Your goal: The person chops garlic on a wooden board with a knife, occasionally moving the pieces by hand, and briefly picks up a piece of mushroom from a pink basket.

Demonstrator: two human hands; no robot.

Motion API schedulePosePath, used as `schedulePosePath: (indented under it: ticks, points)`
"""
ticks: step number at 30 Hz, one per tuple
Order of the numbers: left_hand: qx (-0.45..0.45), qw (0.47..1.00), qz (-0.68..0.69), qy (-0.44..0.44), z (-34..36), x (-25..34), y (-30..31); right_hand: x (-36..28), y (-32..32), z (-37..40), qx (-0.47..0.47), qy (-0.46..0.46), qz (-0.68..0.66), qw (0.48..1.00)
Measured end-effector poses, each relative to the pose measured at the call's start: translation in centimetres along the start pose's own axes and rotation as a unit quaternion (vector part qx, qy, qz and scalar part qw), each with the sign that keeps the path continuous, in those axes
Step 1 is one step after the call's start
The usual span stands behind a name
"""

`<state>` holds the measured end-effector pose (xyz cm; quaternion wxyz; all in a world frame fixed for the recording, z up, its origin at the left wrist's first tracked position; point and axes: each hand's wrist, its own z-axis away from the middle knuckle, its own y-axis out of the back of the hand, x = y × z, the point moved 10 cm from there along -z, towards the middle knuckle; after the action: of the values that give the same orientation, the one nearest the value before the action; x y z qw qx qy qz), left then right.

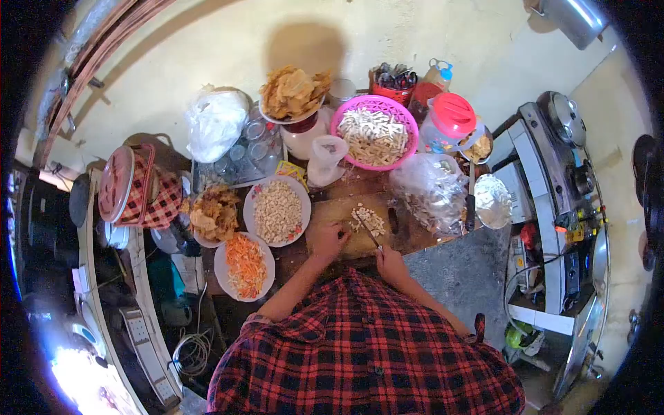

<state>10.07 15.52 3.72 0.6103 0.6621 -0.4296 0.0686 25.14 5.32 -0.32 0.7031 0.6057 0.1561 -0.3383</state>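
My right hand (391, 265) is closed around the handle of a knife (369, 234). Its blade reaches up to a small heap of pale diced pieces (371, 220) on the wooden cutting board (328, 211). To the left of the heap, my left hand (328, 242) rests at the board with its fingers curled in; whatever they hold, if anything, is too small to make out. Left of the board stands a plate of similar pale dice (278, 211). Beyond the board, a pink basket (341, 146) contains pale cut strips (373, 137).
A plate of shredded orange and white vegetables (245, 266) and fried pieces (214, 214) sit left. Behind are a bowl of fried food (294, 93), a glass tray (238, 176) and a red-lidded jug (449, 121). A plastic bag (432, 190) lies right, near a stove (553, 152).
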Motion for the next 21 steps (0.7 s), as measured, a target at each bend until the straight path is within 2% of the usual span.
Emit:
schedulePosePath:
  ticks: [3, 5, 8, 10, 15, 17, 21]
  points:
    - [-0.024, 0.999, 0.031, -0.027, -1.6, 2.0, -0.9, 0.8, 1.0, -0.1, 0.013, 0.009, -0.031, 0.999]
    - [-0.035, 0.992, 0.123, 0.022, -2.7, 2.7, -0.5, 1.1, 1.9, -0.4, 0.015, 0.001, -0.042, 0.999]
    - [-0.035, 0.980, 0.191, 0.046, -4.5, 2.8, -0.3, 2.2, 2.5, -0.4, -0.012, -0.042, -0.034, 0.998]
    - [-0.037, 0.984, 0.172, 0.025, -6.8, 3.6, 0.4, 2.8, 2.5, -0.9, -0.005, 0.008, -0.033, 0.999]
    - [-0.052, 0.988, 0.143, -0.007, -14.4, 3.9, -0.4, 2.5, 4.1, -1.6, -0.074, -0.011, -0.037, 0.996]
    - [0.024, 0.995, 0.094, -0.025, -17.4, 3.8, 0.4, 2.7, 4.6, -2.0, -0.091, -0.016, -0.042, 0.995]
    - [0.028, 0.995, 0.090, -0.011, -23.2, 1.7, -1.8, 3.6, 5.3, -2.5, -0.109, -0.033, -0.043, 0.993]
